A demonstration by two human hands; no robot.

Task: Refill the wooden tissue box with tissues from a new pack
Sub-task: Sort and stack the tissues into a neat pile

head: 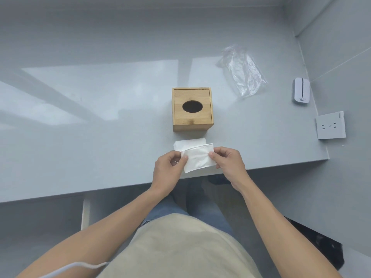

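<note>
A square wooden tissue box (192,108) with a dark oval hole in its lid stands upright in the middle of the grey table. Its lid is on, and I see nothing poking out of the hole. Just in front of it lies a white stack of tissues (188,143). Above the table's front edge I hold a folded white tissue wad (197,159) between both hands. My left hand (167,171) pinches its left end. My right hand (228,164) pinches its right end.
An empty clear plastic wrapper (242,72) lies crumpled at the back right. A small white device (300,91) and a white wall socket (330,125) sit along the right side. The table's front edge (120,188) runs just below my hands.
</note>
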